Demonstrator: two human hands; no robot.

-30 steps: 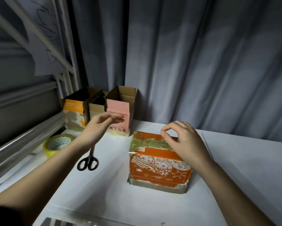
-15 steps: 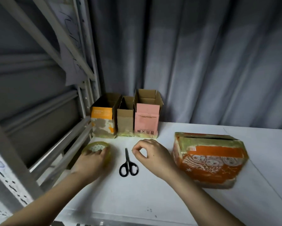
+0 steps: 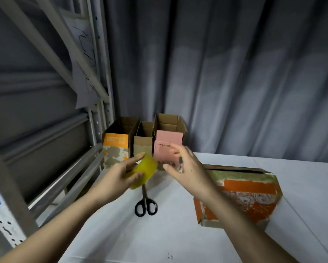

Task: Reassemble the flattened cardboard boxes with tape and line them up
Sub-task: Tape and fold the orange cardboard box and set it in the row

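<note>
My left hand (image 3: 119,177) grips a yellow tape roll (image 3: 145,170), lifted above the white table (image 3: 121,234). Just right of the roll, my right hand (image 3: 186,171) hovers with its fingers apart, holding nothing. An orange printed cardboard box (image 3: 254,198) with old tape on its top stands on the table at the right, partly behind my right forearm. Three open-topped boxes line the back: an orange one (image 3: 115,147), a plain brown one (image 3: 143,147) and a pink one (image 3: 167,143).
Black-handled scissors (image 3: 145,205) lie on the table below my hands, blades pointing away. A grey metal rack (image 3: 68,168) runs along the left side. A grey curtain (image 3: 235,73) hangs behind the table.
My left hand has picked the tape roll up off the table. My right hand has risen from beside the scissors toward the roll. The view has drifted slightly left.
</note>
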